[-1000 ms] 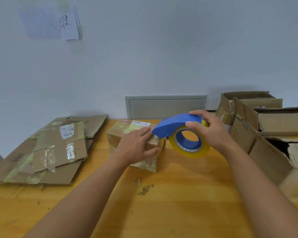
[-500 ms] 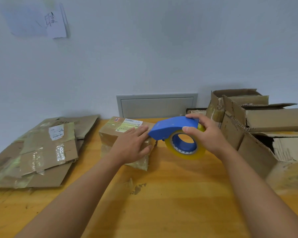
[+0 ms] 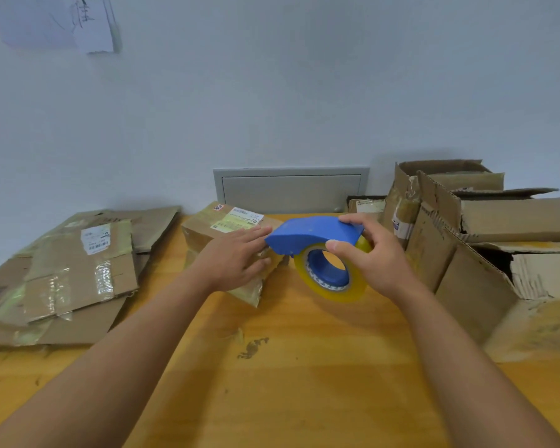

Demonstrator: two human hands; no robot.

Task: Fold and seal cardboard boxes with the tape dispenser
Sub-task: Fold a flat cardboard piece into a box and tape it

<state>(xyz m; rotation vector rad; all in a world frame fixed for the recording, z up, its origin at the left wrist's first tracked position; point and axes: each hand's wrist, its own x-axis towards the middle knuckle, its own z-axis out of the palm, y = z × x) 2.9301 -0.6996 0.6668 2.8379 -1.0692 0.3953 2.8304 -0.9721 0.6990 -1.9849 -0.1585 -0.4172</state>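
Observation:
A small closed cardboard box (image 3: 207, 229) with white and yellow labels lies on the wooden table (image 3: 288, 383) near the wall. My left hand (image 3: 232, 260) rests flat on its near right part, fingers straight and pointing right. My right hand (image 3: 374, 257) grips the blue tape dispenser (image 3: 311, 232) with its yellow tape roll (image 3: 330, 292). The dispenser's front tip sits at the box's right end, just beside my left fingertips.
Flattened cardboard sheets (image 3: 68, 273) with tape strips are piled at the left. Several open, torn cardboard boxes (image 3: 485, 240) stand at the right. A grey wall panel (image 3: 290, 190) is behind the box. A paper sheet (image 3: 91, 24) hangs on the wall.
The view has shifted a little to the left between frames. Both hands keep the same hold, with the dispenser staying at the box's right end.

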